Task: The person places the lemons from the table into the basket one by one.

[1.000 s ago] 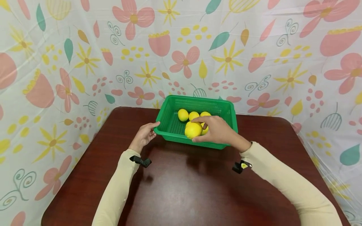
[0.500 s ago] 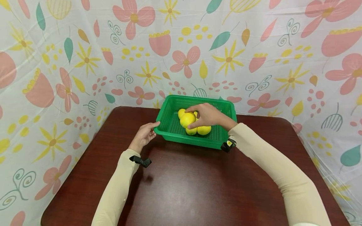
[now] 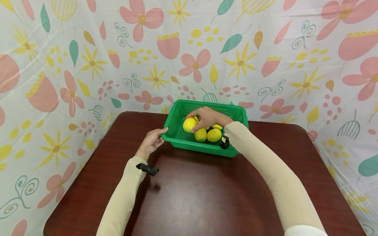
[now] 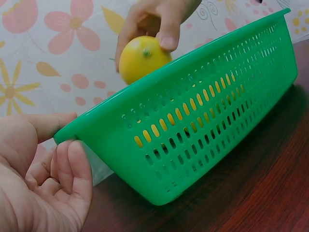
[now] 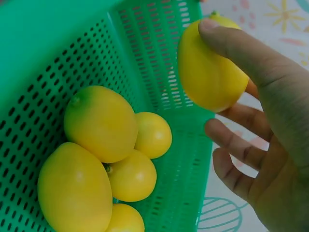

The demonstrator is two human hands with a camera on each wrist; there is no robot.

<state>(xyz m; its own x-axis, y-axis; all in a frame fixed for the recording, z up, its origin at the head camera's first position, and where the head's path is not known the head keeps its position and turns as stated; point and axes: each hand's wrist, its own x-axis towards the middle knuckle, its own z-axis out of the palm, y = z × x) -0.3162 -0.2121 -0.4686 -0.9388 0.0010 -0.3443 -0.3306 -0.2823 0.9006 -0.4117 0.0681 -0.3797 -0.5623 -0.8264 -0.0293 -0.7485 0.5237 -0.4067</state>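
Observation:
My right hand pinches a yellow lemon with a small green stem end between thumb and fingers. In the left wrist view this lemon shows above the rim of the green plastic basket. Inside the basket several more lemons lie clustered, two of them greenish at one end; in the head view the right hand partly covers them. My left hand grips the basket's left front corner, thumb on top of the rim and curled fingers beneath it.
The basket stands toward the back of a dark red-brown table. Behind and beside the table hangs a white cloth printed with flowers. Each wrist carries a small black camera mount.
My right hand has carried the lemon from over the basket's front edge back and left, to above its left half. The left hand has kept its hold on the rim.

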